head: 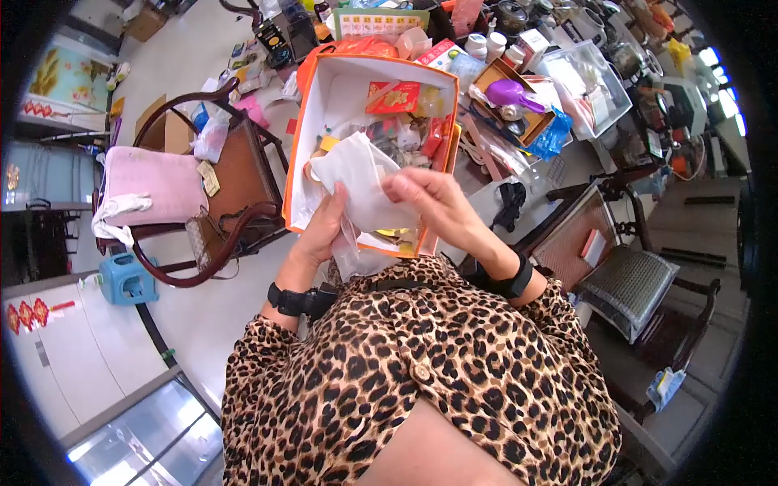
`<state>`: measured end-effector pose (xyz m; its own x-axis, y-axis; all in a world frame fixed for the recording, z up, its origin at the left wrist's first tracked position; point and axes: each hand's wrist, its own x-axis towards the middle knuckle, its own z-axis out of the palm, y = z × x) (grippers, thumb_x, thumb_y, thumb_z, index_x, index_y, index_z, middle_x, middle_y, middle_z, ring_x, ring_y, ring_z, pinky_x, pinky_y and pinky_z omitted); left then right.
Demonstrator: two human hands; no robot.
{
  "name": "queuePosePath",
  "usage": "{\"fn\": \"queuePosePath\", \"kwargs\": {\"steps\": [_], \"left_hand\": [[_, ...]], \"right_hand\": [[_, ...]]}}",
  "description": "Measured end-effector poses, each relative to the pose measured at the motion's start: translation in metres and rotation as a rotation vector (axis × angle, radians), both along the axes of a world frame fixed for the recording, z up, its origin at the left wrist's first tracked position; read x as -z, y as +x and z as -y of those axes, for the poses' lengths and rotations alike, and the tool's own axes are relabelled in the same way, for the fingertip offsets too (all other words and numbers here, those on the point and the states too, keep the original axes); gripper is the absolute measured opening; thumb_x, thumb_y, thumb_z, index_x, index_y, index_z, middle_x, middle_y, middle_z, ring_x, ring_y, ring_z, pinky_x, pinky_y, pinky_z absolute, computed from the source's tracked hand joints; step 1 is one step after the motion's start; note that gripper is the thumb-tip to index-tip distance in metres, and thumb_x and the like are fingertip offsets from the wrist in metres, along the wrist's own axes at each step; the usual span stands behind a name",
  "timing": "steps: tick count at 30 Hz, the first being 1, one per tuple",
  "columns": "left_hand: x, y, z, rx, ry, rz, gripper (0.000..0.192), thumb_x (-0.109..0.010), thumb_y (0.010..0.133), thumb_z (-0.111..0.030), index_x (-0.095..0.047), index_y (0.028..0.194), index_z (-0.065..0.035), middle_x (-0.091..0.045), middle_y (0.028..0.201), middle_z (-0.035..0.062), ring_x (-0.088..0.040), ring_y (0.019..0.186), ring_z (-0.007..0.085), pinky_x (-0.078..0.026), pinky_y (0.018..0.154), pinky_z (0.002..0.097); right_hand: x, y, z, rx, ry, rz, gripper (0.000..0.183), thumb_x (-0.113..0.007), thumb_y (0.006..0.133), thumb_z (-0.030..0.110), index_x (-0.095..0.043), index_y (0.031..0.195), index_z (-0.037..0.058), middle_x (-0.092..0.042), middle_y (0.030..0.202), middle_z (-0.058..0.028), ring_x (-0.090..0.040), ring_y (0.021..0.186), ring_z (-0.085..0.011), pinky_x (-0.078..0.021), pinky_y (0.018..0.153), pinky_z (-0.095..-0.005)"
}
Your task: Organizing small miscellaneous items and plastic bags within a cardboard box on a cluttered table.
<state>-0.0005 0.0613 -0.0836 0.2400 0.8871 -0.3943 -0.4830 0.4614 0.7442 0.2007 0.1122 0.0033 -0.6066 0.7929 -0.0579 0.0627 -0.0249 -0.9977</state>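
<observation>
My left hand (323, 226) grips a thin white pouch-like sheet (358, 173) by its lower left edge, thumb on top. A crumpled clear plastic bag (358, 261) hangs below that hand. My right hand (437, 200), slightly blurred, has its fingers curled over the sheet's right side; whether they pinch it is unclear. Both hands are above an orange-rimmed white box (325, 85). Inside the box lie a red envelope (394, 97) with a gold design, a yellow piece (329, 143) and mixed small items, partly hidden by the sheet and hands.
Beyond the box, the cluttered table holds white bottles (496, 45), a purple scoop-like item (513, 96) in a small box, and a clear plastic bin (592, 91). Wooden armchairs stand left, with a pink cushion (155, 188), and right, with a woven cushion (629, 288). A blue stool (127, 279) is on the floor.
</observation>
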Motion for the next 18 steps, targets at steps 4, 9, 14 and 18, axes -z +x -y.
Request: {"fn": "queuePosePath", "kwargs": {"steps": [4,9,14,18], "left_hand": [[-0.022,0.004,-0.011,0.121,0.067,-0.118,0.068,-0.042,0.094,-0.051,-0.024,0.140,-0.0049,-0.041,0.131,0.0079,-0.043,0.118,0.0172,-0.039,0.097,0.0327],[-0.015,-0.010,-0.024,0.235,0.149,-0.209,0.068,-0.039,0.094,-0.053,-0.027,0.139,-0.0030,-0.042,0.131,0.0082,-0.042,0.120,0.0186,-0.033,0.101,0.0310],[-0.021,-0.026,-0.038,0.537,0.326,-0.530,0.066,-0.035,0.095,-0.054,-0.043,0.126,0.0037,-0.052,0.119,0.0115,-0.047,0.113,0.0194,-0.035,0.098,0.0318],[0.040,-0.039,-0.047,0.599,0.494,-0.806,0.055,-0.035,0.097,-0.047,-0.054,0.114,0.0017,-0.058,0.104,0.0158,-0.053,0.103,0.0226,-0.042,0.089,0.0330]], "right_hand": [[0.006,0.012,-0.009,0.087,0.141,0.062,0.027,-0.060,0.087,0.016,-0.058,0.109,-0.0004,-0.064,0.086,-0.0082,-0.060,0.078,-0.0145,-0.0483,0.072,-0.0292],[0.014,0.001,-0.017,0.014,0.509,0.391,0.051,-0.071,0.072,0.013,-0.051,0.118,0.0054,-0.060,0.090,-0.0187,-0.060,0.069,-0.0244,-0.0498,0.064,-0.0325],[0.037,-0.018,-0.011,0.122,0.419,0.378,0.073,-0.068,0.071,0.012,-0.034,0.135,0.0061,-0.058,0.110,-0.0227,-0.059,0.097,-0.0381,-0.0491,0.081,-0.0398],[0.063,-0.014,-0.011,0.237,0.398,0.272,0.058,-0.063,0.075,0.012,-0.040,0.128,0.0104,-0.062,0.100,-0.0199,-0.063,0.090,-0.0365,-0.0498,0.076,-0.0425]]}}
